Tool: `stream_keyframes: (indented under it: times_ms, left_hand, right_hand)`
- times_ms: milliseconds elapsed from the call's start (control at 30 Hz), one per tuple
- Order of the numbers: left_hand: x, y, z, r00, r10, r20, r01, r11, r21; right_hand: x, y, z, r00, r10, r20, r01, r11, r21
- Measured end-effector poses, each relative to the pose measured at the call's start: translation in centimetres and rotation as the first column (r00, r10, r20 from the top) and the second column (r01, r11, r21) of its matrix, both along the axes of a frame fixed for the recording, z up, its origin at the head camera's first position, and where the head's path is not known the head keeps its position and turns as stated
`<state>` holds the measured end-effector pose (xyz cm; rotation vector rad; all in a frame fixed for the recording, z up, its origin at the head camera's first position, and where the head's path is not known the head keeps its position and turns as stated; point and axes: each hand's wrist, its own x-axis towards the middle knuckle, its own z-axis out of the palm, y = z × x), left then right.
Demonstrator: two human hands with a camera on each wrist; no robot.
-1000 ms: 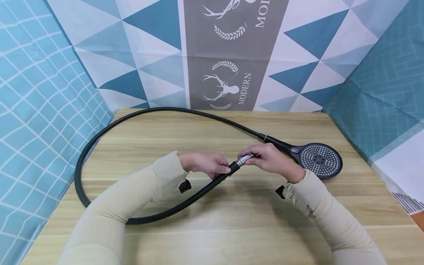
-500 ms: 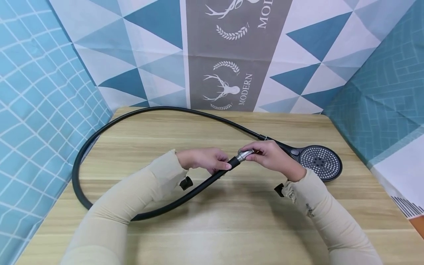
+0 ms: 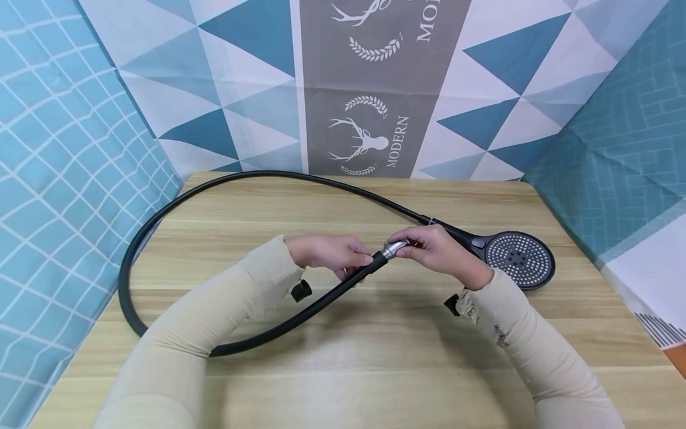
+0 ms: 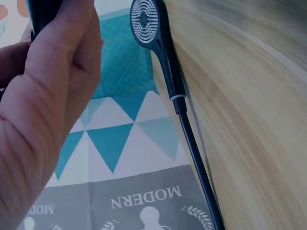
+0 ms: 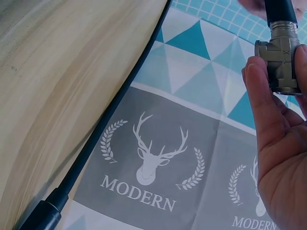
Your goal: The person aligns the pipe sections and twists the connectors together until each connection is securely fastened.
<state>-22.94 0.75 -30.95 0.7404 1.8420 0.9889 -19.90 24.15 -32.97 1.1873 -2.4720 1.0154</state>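
Observation:
My left hand (image 3: 333, 251) grips a black shower hose (image 3: 321, 305) close to its near end, with the thumb along the top. On that end sits a silver metal tee fitting (image 5: 283, 60), threaded where it meets the hose. My right hand (image 3: 436, 253) pinches the fitting between thumb and fingers. Both hands hold this end raised above the table. In the left wrist view, the left fingers are mostly cut off. The hose loops left and back, then runs right to a black hand shower (image 3: 517, 259), which lies face up behind my right forearm.
The wooden table (image 3: 375, 369) meets a patterned backdrop (image 3: 257, 89) at its far edge. A blue grid-patterned sheet (image 3: 64, 179) borders the left side and a teal sheet (image 3: 627, 131) the right. The hose loop reaches the table's left edge.
Both hands stay in nearly the same spot. The metal fitting looks slightly turned between my right fingers, and my left thumb has shifted a little on the hose. The hand shower lies still.

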Motion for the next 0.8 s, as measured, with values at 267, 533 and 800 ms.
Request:
stream_keyframes:
  times_ms: [267, 533, 800]
  left_hand:
    - [-0.07, 0.00, 0.11, 1.000, -0.004, -0.031, 0.004, 1.000, -0.002]
    - [-0.07, 0.38, 0.14, 0.995, 0.020, -0.098, -0.022, 0.999, -0.024]
    - [0.32, 0.38, 0.04, 0.998, 0.037, -0.047, -0.037, 0.999, -0.011]
  right_hand:
    - [0.34, -0.09, 0.48, 1.000, -0.023, -0.004, 0.023, 1.000, 0.008]
    - [0.45, 0.06, 0.64, 0.999, -0.050, -0.007, 0.050, 0.999, 0.021]
    - [0.55, 0.12, 0.27, 0.999, -0.034, 0.002, 0.034, 0.999, 0.011]
